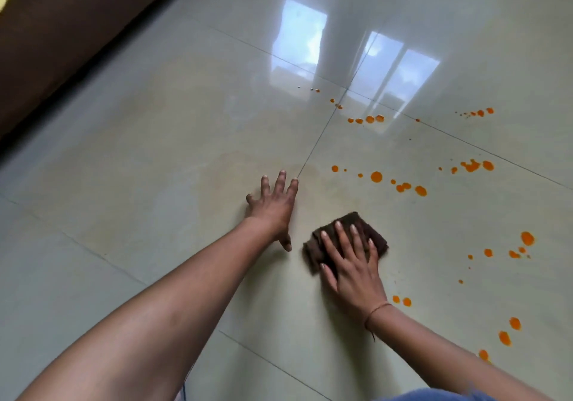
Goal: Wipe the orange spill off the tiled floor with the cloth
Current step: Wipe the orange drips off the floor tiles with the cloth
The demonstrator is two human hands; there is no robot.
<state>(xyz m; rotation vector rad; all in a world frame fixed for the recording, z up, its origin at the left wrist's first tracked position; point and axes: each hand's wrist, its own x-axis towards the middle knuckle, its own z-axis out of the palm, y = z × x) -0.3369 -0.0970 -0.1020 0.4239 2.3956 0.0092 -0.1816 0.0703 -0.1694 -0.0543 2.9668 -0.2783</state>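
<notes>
While my right hand [350, 264] presses flat on the cloth [361, 220], fingers straight, nothing clenched, my left hand [273, 206] is splayed on the tiled floor [139, 168] as a prop. Cloth sits mid-floor, short of the orange spill [376, 176], drops scattered toward the far and right sides. Risks: cloth slides out from under a flat palm; drops smear instead of lifting on glossy tile; left palm skids.

Glossy tiled floor [186, 140]; nubby matt brown cloth [316, 245].

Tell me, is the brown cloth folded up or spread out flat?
Folded up. The cloth is a thick bunched wad with layered edges under the right hand.
</notes>
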